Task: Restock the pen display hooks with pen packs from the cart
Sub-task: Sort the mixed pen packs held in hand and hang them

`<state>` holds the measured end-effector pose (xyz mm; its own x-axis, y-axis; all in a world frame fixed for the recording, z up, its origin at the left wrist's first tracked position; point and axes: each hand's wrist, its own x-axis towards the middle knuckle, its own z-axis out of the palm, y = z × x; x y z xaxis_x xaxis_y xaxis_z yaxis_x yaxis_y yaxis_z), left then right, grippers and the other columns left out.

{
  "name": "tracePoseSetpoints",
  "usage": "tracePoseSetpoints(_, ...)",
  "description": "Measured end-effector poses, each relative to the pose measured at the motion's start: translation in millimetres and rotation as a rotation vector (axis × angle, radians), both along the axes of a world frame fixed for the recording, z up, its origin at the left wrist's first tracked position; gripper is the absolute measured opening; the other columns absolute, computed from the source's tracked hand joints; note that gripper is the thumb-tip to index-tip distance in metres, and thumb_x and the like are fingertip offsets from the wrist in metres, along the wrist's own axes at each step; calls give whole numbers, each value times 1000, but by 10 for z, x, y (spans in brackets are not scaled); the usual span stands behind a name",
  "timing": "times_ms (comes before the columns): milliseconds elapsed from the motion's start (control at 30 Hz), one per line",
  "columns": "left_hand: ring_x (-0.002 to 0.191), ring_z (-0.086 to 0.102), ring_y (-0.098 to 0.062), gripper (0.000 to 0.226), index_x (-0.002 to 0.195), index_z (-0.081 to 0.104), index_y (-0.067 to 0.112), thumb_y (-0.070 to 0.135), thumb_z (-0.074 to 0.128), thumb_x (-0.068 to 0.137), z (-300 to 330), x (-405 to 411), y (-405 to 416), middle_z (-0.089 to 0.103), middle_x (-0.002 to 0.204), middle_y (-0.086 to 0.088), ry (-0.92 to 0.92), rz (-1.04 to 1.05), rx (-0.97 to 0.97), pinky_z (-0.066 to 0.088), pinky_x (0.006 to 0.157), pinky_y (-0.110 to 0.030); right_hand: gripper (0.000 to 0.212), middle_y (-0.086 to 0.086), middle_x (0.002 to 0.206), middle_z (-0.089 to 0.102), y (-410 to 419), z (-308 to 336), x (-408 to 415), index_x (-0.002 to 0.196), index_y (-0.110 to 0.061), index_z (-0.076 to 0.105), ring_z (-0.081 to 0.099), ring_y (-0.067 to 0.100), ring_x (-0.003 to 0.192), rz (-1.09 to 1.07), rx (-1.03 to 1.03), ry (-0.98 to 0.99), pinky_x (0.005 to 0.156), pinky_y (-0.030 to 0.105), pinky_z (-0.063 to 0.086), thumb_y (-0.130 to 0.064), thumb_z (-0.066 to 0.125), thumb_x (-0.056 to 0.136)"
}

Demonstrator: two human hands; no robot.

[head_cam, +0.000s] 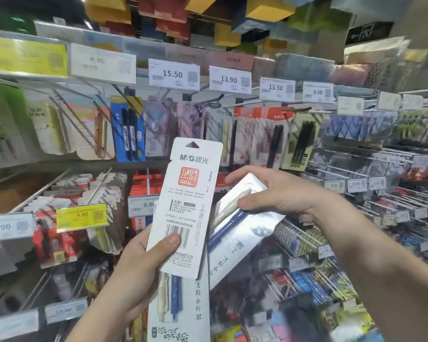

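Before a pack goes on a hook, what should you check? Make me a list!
1. Left hand holds the upright white pack firmly: ok, thumb pinches over the barcode.
2. Hang hole at the pack's top is open and uppermost: ok.
3. Pack faces shoppers: not ok, its printed back faces the camera.
4. Right hand free to help: not ok, it grips a tilted second pack.
5. Matching hook has room: cannot tell, the display is blurred.
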<state>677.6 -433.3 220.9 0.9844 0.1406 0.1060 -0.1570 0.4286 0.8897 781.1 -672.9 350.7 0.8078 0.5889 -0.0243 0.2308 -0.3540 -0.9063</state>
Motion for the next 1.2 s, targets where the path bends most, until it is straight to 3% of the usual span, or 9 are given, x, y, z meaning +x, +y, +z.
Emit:
tracePoseSetpoints(100, 87, 78, -27, 34, 100, 82, 14, 24, 88, 68, 36, -33, -272, 77, 111, -19, -11, -19, -3, 64, 69, -33, 27, 6, 98, 75, -316, -55, -162, 104, -20, 75, 74, 18, 85, -99, 64, -30, 76, 30, 60, -2, 81, 84)
tracePoseSetpoints(200, 94, 77, -29, 98, 120, 72, 8, 46, 104, 36, 34, -94, -545, 75, 117, -19, 18, 4, -74, 64, 71, -36, 25, 10, 102, 77, -667, -177, -314, 96, -24, 76, 75, 27, 88, -216, 152, -40, 83, 43, 60, -3, 81, 82)
tracePoseSetpoints(267, 90, 78, -27, 81, 123, 69, 8, 39, 98, 54, 38, -172, -757, 77, 114, -17, 21, 27, -114, 64, 67, -35, 24, 10, 98, 77, -895, -273, -451, 98, -20, 75, 75, 28, 83, -284, 233, -24, 76, 40, 61, -1, 80, 83)
tracePoseSetpoints(367, 83, 78, -21, 40, 119, 69, 9, 19, 65, 81, 57, -325, -1039, 79, 109, -13, 30, 60, -191, 63, 62, -31, 23, 10, 90, 77, -1155, -439, -638, 98, -17, 73, 73, 27, 76, -353, 324, -6, 68, 37, 60, 1, 78, 84)
tracePoseSetpoints(667, 105, 75, -29, 47, 130, 66, 11, 23, 64, 85, 25, -697, -1213, 75, 122, -14, 85, 204, -179, 62, 90, -47, 18, 5, 83, 76, -1400, -762, -968, 100, -16, 69, 73, 21, 70, -461, 559, 6, 60, 33, 58, -2, 73, 89)
tracePoseSetpoints(833, 98, 77, -26, 31, 128, 66, 10, 14, 56, 99, 67, -775, -1152, 76, 119, -13, 91, 223, -205, 64, 82, -39, 17, 5, 82, 76, -1381, -832, -1079, 103, -15, 68, 74, 22, 69, -515, 625, 58, 55, 32, 60, -4, 73, 91)
tracePoseSetpoints(967, 99, 76, -29, 31, 130, 66, 11, 14, 58, 100, 85, -813, -1016, 75, 120, -14, 125, 247, -189, 64, 81, -46, 18, 13, 91, 76, -1368, -866, -1083, 109, -15, 67, 74, 25, 67, -611, 687, 126, 49, 32, 57, -13, 73, 92)
tracePoseSetpoints(1100, 95, 76, -28, 29, 128, 67, 13, 14, 59, 101, 91, -876, -891, 77, 116, -12, 140, 236, -125, 57, 82, -43, 41, 31, 114, 71, -1199, -975, -1085, 119, 0, 60, 76, 29, 77, -520, 826, 336, 58, 36, 63, -17, 73, 83)
tracePoseSetpoints(1200, 96, 76, -29, 28, 128, 66, 11, 9, 59, 100, 98, -917, -831, 77, 115, -13, 151, 182, -79, 58, 83, -43, 50, 24, 123, 71, -973, -1034, -1166, 132, 3, 62, 76, 29, 93, -330, 883, 518, 69, 36, 63, -14, 62, 86)
